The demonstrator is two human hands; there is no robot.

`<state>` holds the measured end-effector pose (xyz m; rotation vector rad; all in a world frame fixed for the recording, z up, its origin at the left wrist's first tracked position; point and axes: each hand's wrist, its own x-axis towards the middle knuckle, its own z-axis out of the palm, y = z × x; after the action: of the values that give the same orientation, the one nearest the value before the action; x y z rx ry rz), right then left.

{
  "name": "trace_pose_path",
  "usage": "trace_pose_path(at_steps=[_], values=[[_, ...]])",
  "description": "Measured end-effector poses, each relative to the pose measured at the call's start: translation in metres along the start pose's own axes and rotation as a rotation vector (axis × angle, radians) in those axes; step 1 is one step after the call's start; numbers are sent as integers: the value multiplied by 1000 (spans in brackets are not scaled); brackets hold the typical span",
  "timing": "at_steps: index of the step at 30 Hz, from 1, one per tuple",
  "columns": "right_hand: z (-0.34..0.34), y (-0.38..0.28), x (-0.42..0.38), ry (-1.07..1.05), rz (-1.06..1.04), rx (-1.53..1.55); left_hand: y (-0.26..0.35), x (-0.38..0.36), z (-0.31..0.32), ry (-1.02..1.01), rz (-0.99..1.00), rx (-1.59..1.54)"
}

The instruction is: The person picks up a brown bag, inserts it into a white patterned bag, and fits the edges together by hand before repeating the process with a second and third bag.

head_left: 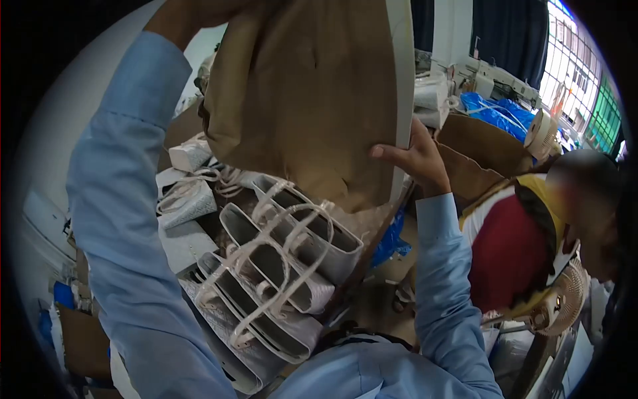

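Observation:
A large brown piece of material (306,100) with a pale right edge hangs raised in front of me. My right hand (420,159) grips that edge, the thumb lying on the brown face and the other fingers behind it. At the top left, my left hand (186,18) is at the upper part of the piece, its fingers cut off by the frame's edge. Below the brown piece stand several white handbags (279,266), packed side by side with their openings up and looped handles overlapping. More white bags (186,206) lie to their left.
At the right a person in a red and yellow top (512,246) is close by, near a fan (561,302). Brown cardboard (478,143), blue plastic (498,113) and a second fan (541,136) are behind. Sewing machines (502,80) stand near the barred window.

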<state>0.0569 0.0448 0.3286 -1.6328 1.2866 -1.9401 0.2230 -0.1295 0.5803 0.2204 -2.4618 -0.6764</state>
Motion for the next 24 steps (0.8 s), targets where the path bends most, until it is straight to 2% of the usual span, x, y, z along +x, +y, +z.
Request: trace_pose_path(at_steps=[2, 4, 6, 7, 10, 11, 13, 15, 16, 18, 19, 20, 22, 24], values=[[10, 12, 21, -122, 19, -64, -11, 2, -8, -22, -43, 34], [25, 26, 26, -118, 15, 45, -28, -5, -8, -39, -85, 53], [27, 46, 40, -260, 93, 15, -44, -6, -10, -47, -91, 50], [33, 51, 40, -223, 15, 95, -48, -8, -13, -53, -86, 49], [12, 52, 59, -209, 149, -81, -68, -12, -12, -67, -81, 20], [-5, 52, 70, -200, 46, -235, -74, -16, -10, -61, -79, 14], [-42, 50, 93, -166, -26, -318, -87, -18, 4, -61, -75, 10], [-84, 38, 115, -134, -120, -772, -102, -17, 29, -56, -82, 22], [-102, 26, 123, -126, -123, -778, -109, -14, 44, -35, -88, 31], [-137, 10, 134, -150, -44, -1053, -135, -12, 58, -101, -193, 161], [-162, 16, 137, -145, -36, -1043, -146, -11, 61, -194, -218, 252], [-192, 25, 139, -97, -28, -1102, -150, -10, 66, -205, -226, 257], [-255, 40, 138, -50, 1, -1143, -156, -8, 80, -384, -345, 774], [-325, 56, 122, 34, 168, -1204, -166, 1, 96, -462, -401, 824]])
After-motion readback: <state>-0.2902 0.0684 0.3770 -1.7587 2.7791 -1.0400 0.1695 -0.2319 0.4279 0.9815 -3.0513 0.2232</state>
